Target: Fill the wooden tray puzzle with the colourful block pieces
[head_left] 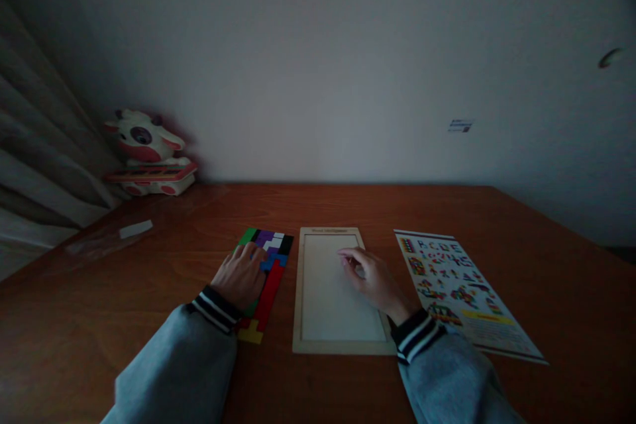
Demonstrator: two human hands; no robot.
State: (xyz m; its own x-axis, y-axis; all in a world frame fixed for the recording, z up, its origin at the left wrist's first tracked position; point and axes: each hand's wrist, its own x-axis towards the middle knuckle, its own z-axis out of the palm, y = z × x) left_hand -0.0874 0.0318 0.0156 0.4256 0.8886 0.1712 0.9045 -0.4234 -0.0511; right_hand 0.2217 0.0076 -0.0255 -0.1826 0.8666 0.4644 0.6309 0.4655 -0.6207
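Observation:
My left hand [241, 277] lies over a block of flat, coloured puzzle pieces [269, 291], its bent fingers slightly apart and touching the top of them. Green, black, purple, white, blue, red and yellow pieces fit against one another, partly hidden by that hand. In the middle is a pale wooden puzzle tray [322, 305] with a raised frame and no pieces showing inside. My right hand [370, 278] hovers over or rests on the tray's right half. Its fingers are loosely bent with a gap to the thumb, and I see nothing held in them.
A printed pattern sheet [467, 295] lies right of the tray. At the back left stands a cow-shaped toy keyboard [152, 156], with a clear plastic wrapper [99, 242] in front. A curtain [44, 146] hangs at the left; a wall [318, 79] borders the wooden table [338, 391].

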